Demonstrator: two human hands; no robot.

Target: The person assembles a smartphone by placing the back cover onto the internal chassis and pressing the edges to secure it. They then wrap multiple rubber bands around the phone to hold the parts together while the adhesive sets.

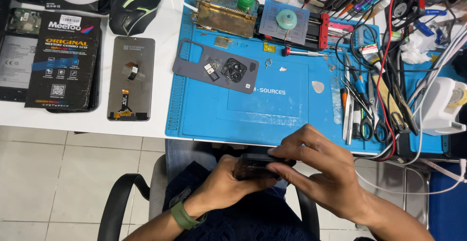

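Both my hands hold a small dark phone [253, 166] over my lap, just below the table's front edge. My left hand [224, 185] cups it from below and the left, with a green watch strap on the wrist. My right hand [316, 170] grips it from the top and right, fingers laid along its upper edge. Most of the phone is hidden by my fingers. On the blue work mat [272, 119] above lies a grey phone back cover [214, 68] with small parts on it.
A loose phone screen [130, 78] and a black parts box [63, 61] lie on the white table at left, a black mouse [134, 10] behind them. Tweezers, scissors and screwdrivers [362, 109] crowd the mat's right side amid cables. A white tape dispenser [442, 105] stands at far right.
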